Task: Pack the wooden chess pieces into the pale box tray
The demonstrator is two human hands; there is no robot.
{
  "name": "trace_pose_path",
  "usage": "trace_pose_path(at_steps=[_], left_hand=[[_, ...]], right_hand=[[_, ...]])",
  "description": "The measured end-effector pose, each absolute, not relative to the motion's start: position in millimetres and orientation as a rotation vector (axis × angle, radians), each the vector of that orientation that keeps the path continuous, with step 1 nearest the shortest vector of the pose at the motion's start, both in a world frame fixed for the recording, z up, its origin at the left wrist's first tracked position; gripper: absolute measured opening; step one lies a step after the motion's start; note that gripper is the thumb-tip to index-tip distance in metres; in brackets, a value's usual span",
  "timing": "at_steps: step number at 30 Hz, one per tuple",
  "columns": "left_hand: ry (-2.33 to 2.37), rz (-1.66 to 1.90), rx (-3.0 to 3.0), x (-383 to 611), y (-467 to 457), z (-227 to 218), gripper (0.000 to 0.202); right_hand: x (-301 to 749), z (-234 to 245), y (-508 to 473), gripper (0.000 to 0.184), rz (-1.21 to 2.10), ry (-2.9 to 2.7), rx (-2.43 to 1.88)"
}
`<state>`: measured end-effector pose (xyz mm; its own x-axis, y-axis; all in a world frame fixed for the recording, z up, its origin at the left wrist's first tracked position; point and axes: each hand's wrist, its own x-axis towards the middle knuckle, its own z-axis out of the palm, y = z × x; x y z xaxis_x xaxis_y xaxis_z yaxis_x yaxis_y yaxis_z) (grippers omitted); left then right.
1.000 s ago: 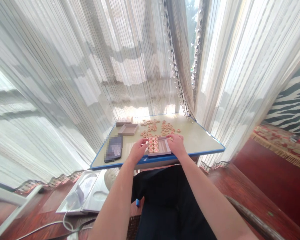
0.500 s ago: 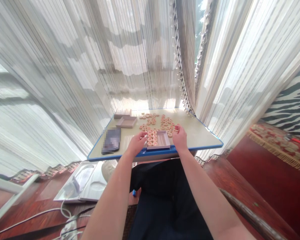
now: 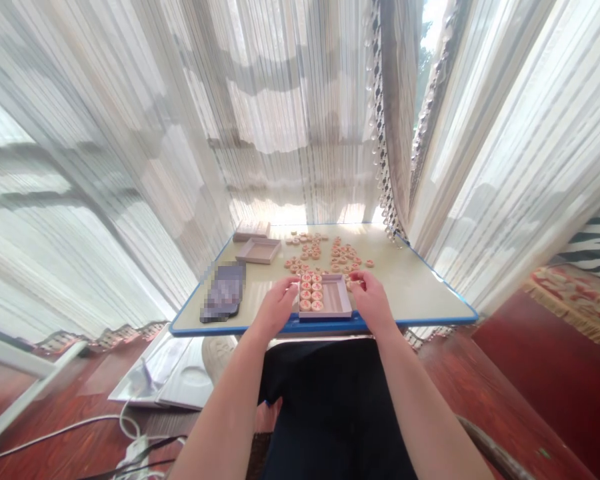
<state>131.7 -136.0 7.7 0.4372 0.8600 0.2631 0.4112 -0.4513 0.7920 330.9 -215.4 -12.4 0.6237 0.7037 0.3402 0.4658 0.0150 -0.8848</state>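
A shallow open box (image 3: 336, 293) sits at the table's near edge. Round wooden Chinese chess pieces with red characters (image 3: 311, 293) fill its left part in two columns, and its right part shows bare bottom. My left hand (image 3: 280, 305) has curled fingers at the box's left wall, gripping it. Just beyond the right wall, my right hand (image 3: 373, 300) pinches a pale Chinese chess piece (image 3: 351, 285), partly covered by the fingers. More loose pieces (image 3: 343, 253) lie scattered behind the box, some in small clusters.
A second shallow tray (image 3: 259, 250) lies at the back left, before another box (image 3: 251, 231). A dark, blurred flat object (image 3: 225, 291) rests on the left. The table (image 3: 420, 287) has a blue rim (image 3: 440, 322). Curtains hang behind; cables (image 3: 55, 437) lie on the floor.
The view has shifted, so the table appears lower and larger. My right hand has come nearer the box's right wall. The left hand stays at the box's left side.
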Motion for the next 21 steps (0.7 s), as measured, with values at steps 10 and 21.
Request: trace_pose_path(at_steps=[10,21], left_hand=[[1.155,1.107,1.794,138,-127,10,0.03],[1.319,0.844,2.626,241,-22,71,0.043]], right_hand=[[328,-17,-216,0.038,0.244,-1.031,-1.613],[322,-15,-221,0.033,0.324,-1.077,-1.612]])
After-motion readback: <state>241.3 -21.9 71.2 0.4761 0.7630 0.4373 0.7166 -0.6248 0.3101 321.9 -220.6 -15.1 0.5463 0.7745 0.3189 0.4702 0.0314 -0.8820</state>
